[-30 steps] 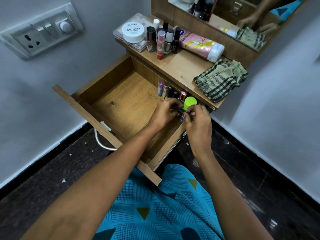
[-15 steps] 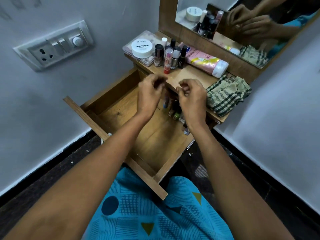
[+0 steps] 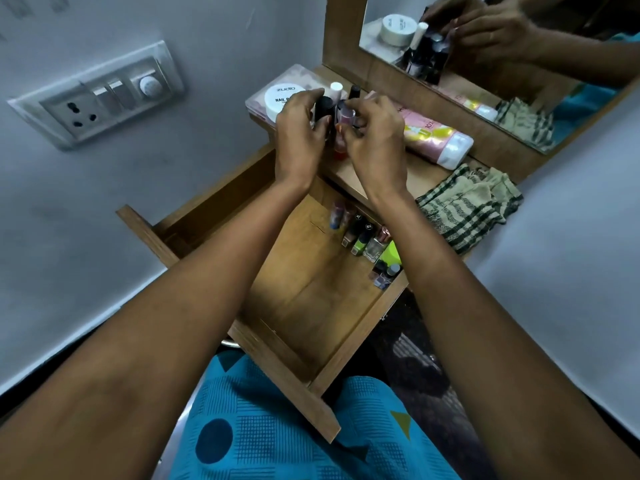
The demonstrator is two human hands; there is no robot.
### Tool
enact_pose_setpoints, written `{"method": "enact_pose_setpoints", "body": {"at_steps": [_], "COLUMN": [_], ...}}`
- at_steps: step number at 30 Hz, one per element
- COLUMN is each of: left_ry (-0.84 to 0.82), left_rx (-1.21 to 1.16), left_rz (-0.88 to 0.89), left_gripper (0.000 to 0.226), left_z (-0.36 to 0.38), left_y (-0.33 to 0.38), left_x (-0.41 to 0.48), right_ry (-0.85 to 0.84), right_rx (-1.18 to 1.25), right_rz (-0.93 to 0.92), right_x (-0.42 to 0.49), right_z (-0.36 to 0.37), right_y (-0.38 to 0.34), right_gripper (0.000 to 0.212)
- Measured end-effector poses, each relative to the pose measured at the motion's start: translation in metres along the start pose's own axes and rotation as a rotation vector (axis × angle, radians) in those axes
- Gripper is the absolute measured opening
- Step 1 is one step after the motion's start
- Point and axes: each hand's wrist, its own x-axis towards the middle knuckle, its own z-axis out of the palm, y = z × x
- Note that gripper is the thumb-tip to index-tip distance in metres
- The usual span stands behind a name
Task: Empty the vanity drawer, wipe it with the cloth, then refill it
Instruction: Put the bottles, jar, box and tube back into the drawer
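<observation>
The wooden drawer (image 3: 304, 299) stands pulled open, with several small nail polish bottles (image 3: 363, 237) and a green lid (image 3: 393, 252) in its back right corner. Both hands are up on the vanity top (image 3: 349, 174), in a cluster of upright bottles. My left hand (image 3: 298, 136) curls round a black-capped bottle (image 3: 323, 107). My right hand (image 3: 375, 140) pinches a pink bottle with a grey cap (image 3: 346, 116). A checked cloth (image 3: 467, 206) lies folded on the right end of the top.
A white nail polish remover jar (image 3: 282, 97) sits on a clear box at the back left of the top. A pink tube (image 3: 436, 138) lies below the mirror (image 3: 485, 53). A switch plate (image 3: 100, 95) is on the left wall.
Both hands have left the bottles in the drawer's back right corner and risen to the bottle cluster on the vanity top, where they now hold bottles.
</observation>
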Motion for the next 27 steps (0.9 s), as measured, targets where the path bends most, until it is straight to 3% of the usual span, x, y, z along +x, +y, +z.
{"method": "enact_pose_setpoints", "body": {"at_steps": [16,27], "left_ry": [-0.023,0.023], "left_rx": [0.011,-0.056], "left_rz": [-0.035,-0.088], "left_gripper": [0.029,0.033], "left_z": [0.002,-0.026], "left_y": [-0.001,0.007], "left_x": [0.006,-0.046], "right_ry": [0.020,0.016], "right_rx": [0.045,0.066], "right_rz": [0.023,0.014], "right_x": [0.000,-0.026], "right_z": [-0.002,-0.014], "right_y": [0.000,-0.002], "right_gripper": [0.015,0.017]}}
